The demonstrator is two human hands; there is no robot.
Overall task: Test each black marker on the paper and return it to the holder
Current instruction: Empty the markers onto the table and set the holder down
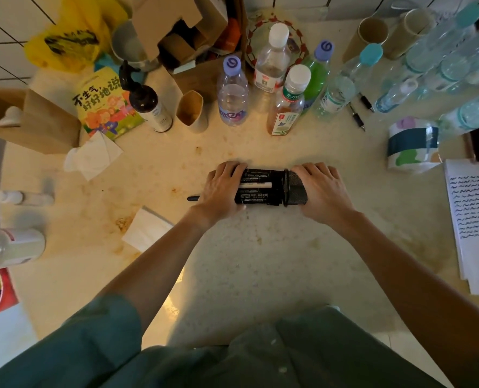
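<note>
Currently both hands grip: left hand [221,189] around a bundle of markers [260,186], count unclear; right hand [321,189] around the one mesh holder [295,189] lying sideways on the worktop [260,261]. One paper [476,214] at right.

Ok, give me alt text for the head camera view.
Two hands hold a black mesh holder lying sideways on a table: the left hand covers its black markers, the right hand grips the holder. Scribbled paper lies to the right.
</note>
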